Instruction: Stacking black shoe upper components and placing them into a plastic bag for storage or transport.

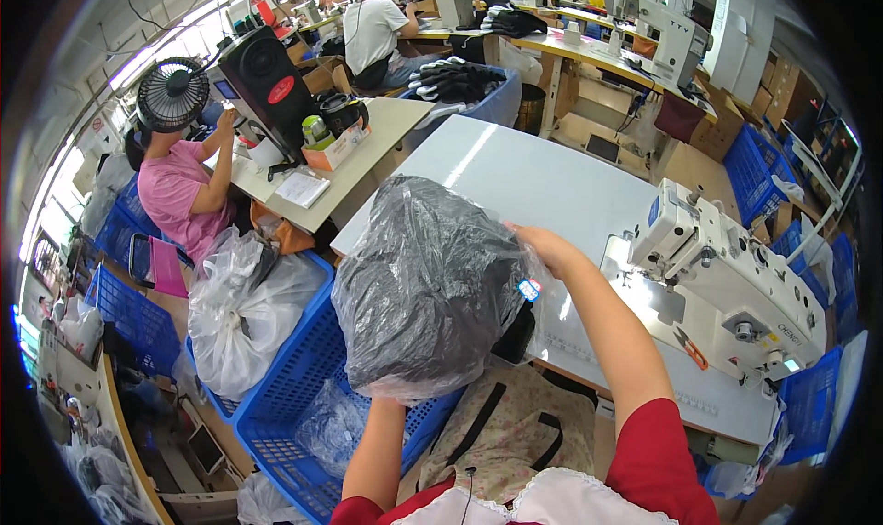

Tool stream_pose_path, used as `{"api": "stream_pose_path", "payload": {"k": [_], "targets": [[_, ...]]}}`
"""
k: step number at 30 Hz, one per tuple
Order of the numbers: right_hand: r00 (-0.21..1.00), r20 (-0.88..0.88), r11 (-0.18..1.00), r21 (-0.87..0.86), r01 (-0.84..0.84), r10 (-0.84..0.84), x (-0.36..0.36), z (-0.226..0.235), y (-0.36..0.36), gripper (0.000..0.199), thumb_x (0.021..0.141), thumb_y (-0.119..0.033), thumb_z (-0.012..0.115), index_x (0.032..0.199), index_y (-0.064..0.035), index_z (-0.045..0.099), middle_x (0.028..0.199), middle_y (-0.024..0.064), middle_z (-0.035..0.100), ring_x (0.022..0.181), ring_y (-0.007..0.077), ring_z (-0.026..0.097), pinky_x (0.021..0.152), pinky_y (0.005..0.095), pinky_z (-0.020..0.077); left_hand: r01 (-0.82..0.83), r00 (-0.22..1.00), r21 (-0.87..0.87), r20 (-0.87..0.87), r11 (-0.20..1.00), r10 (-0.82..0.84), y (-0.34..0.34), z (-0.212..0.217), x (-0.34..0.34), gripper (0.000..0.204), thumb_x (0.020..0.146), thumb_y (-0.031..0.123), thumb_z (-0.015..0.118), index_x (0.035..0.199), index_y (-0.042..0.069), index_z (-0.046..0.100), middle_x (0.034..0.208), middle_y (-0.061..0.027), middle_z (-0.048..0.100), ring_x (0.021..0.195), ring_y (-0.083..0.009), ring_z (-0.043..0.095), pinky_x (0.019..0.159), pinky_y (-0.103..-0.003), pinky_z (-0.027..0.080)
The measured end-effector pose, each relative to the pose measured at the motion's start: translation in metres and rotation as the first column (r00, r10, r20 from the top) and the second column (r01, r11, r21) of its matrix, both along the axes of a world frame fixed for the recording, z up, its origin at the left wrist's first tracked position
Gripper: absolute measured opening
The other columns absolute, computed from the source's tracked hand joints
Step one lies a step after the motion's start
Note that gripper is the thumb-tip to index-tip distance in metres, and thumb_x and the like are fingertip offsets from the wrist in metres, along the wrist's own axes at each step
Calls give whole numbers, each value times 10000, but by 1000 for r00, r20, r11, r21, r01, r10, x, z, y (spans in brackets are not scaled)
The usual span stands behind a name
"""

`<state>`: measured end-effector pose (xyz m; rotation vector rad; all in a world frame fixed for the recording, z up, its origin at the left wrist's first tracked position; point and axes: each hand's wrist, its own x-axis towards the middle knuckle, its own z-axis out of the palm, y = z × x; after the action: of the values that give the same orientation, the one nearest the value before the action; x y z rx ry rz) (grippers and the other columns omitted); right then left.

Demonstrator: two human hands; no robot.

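Observation:
A large clear plastic bag (428,286) full of dark, bunched-up goods is held up in front of me, above the table's left edge and a blue basket. My right hand (544,249) grips the bag's upper right side, its fingertips partly hidden by the film. Beneath the bag, my left hand (393,400) bears it from below, with most of the fingers covered. A small blue-and-white tag (529,290) shows at the bag's right side. Just under it hangs a black piece (515,336), whose kind I cannot make out.
A blue basket (267,426) with crumpled film stands at my left, beside a stuffed plastic bag (241,313). On the white table (552,171) are a sewing machine (736,286) and orange-handled snips (690,348). A person in pink (184,189) sits at a desk at left.

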<state>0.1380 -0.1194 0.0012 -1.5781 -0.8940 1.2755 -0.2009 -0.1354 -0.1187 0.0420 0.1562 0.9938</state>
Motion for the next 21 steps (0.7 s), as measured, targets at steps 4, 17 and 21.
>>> {"api": "stream_pose_path", "payload": {"k": [4,17,21], "targets": [[998,68,999,50,6,-9,0,-5,5,497,877,-432,634,1161,-25,651,1205,139,606,1141,218,508,971,359,378,-19,997,17,77,1000,18,1,-3,1,597,983,461,360,1460,104,313,1491,-100,353,1356,-276,332,1135,-413,253],[941,-317,913,408,19,122,-43,30,2,198,929,-232,558,959,-44,616,872,39,645,843,118,596,759,284,472,-21,1000,68,21,997,19,7,5,7,591,984,456,365,1454,101,323,1481,-103,365,1347,-281,344,1127,-419,266],[978,-178,924,380,-36,111,-59,37,-2,256,925,-261,577,1046,-35,582,893,71,654,900,148,605,793,299,473,-36,999,87,5,996,36,11,13,7,589,984,455,367,1452,100,326,1478,-105,369,1344,-282,349,1124,-421,270]]}}
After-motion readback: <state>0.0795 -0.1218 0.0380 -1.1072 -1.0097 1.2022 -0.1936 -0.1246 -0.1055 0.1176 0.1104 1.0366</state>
